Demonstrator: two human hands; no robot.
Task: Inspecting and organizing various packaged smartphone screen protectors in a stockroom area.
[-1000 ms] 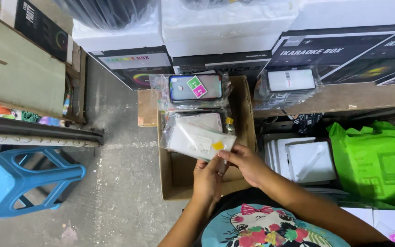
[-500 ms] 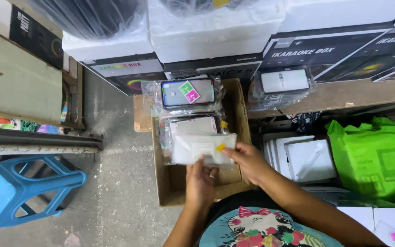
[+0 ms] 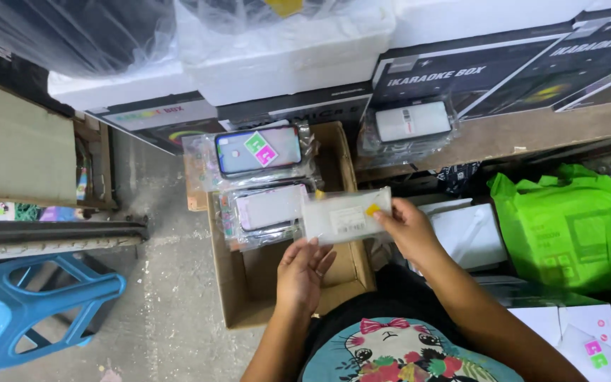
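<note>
Right hand (image 3: 410, 228) has lifted the flat white packet (image 3: 346, 216) since a second ago: it lay lower and tilted over the cardboard box (image 3: 249, 290), now it's level, above the box's right side. Right grip is closed on the packet's right end, at the yellow sticker. Left hand (image 3: 303, 272) has dropped away from it, fingers loosely spread, holding nothing, palm over the box. So the packet looks picked out and up for inspection (one-handed hold now). Box contents: a clear-bagged pink phone case (image 3: 271, 208) lying across its top, a bagged blue phone case (image 3: 258, 151) at the far end, bare cardboard bottom near the person. Green bag (image 3: 574, 226) sits to the right, blue stool (image 3: 30, 304) left on the floor.
</note>
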